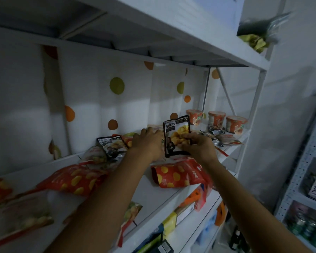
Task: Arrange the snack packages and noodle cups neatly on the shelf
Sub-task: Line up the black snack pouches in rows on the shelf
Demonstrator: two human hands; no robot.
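Observation:
My right hand (pixel 197 146) grips a black snack pouch (pixel 176 130) with a yellow food picture and holds it upright over the white shelf (pixel 150 183). My left hand (pixel 148 143) reaches flat beside the pouch, palm down over packages at the back; what it touches is hidden. A second black pouch (pixel 111 145) lies to the left. Red packets with yellow dots lie flat at the front (pixel 179 175) and the left (pixel 75 179). Three orange noodle cups (pixel 194 116) (pixel 216 118) (pixel 235 124) stand in a row at the far right end.
Small foil packets (pixel 214 133) lie scattered before the cups. A spotted white curtain (pixel 117 85) backs the shelf. The upper shelf (pixel 190 33) hangs close overhead. Boxes (pixel 188 207) fill the shelf below. Another rack (pixel 310 189) with cans stands at the right.

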